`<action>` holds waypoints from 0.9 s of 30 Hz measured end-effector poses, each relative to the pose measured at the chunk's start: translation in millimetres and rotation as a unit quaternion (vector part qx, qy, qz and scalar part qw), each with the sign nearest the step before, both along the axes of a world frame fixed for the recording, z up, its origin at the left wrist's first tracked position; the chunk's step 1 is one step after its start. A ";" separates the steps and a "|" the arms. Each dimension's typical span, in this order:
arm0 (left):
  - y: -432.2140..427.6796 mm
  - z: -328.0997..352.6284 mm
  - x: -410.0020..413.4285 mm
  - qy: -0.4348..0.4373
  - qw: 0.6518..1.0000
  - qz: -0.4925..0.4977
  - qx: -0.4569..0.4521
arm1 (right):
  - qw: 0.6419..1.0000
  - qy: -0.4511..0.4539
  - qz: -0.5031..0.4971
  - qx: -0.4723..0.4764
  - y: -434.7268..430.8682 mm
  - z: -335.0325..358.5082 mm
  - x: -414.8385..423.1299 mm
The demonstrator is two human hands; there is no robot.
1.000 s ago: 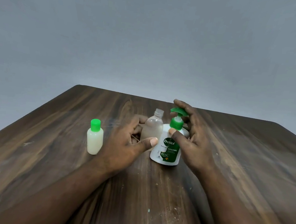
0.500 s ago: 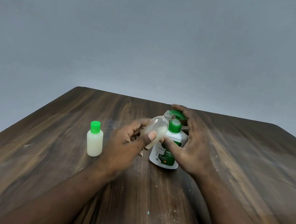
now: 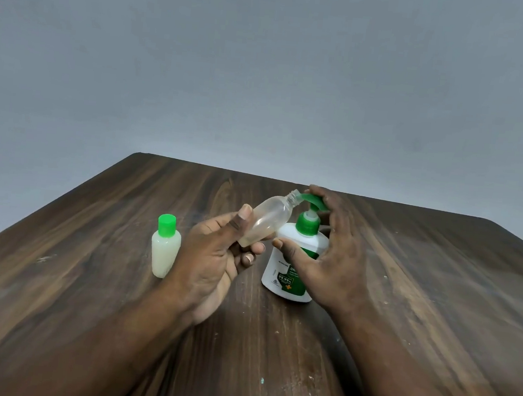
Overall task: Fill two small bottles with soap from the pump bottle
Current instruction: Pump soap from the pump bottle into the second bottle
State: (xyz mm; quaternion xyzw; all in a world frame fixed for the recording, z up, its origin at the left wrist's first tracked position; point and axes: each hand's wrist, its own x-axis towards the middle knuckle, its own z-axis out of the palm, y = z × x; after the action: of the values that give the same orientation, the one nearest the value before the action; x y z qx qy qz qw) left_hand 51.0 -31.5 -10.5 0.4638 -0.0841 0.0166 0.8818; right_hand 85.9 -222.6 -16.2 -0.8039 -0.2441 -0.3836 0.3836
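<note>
- We see our left hand [image 3: 213,257] pinching an uncapped clear small bottle [image 3: 267,220] between thumb and fingertips, lifted off the dark wooden desk [image 3: 420,293].
- The bottle is tilted, neck pointing toward 1 o'clock, its open mouth right at the tip of the green pump spout [image 3: 312,200]; we cannot tell whether they touch.
- A shallow layer of pale liquid sits at the bottle's low end.
- Our right hand [image 3: 334,256] is spread around the white pump bottle [image 3: 292,264], fingers resting over the pump head, thumb across the front of the label.
- The pump bottle stands upright on the desk just past centre, at 3 o'clock from the left hand.
- A second small bottle [image 3: 165,246], filled with milky soap and closed with a green cap, stands upright at 9 o'clock from the left hand, just beside it.
- A plain grey wall [image 3: 266,70] fills the background.
</note>
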 end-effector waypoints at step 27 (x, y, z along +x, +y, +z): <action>1.9 1.8 -3.0 0.042 0.999 0.003 -0.005 | 0.998 -0.043 -0.028 0.034 12.0 -11.5 2.4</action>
State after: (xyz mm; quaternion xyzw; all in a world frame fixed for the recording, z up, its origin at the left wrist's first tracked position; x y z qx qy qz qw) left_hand 48.0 -29.6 -8.6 0.4596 -0.0457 0.0002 0.8869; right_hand 88.2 -210.6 -27.7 -0.7796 -0.2245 -0.4364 0.3892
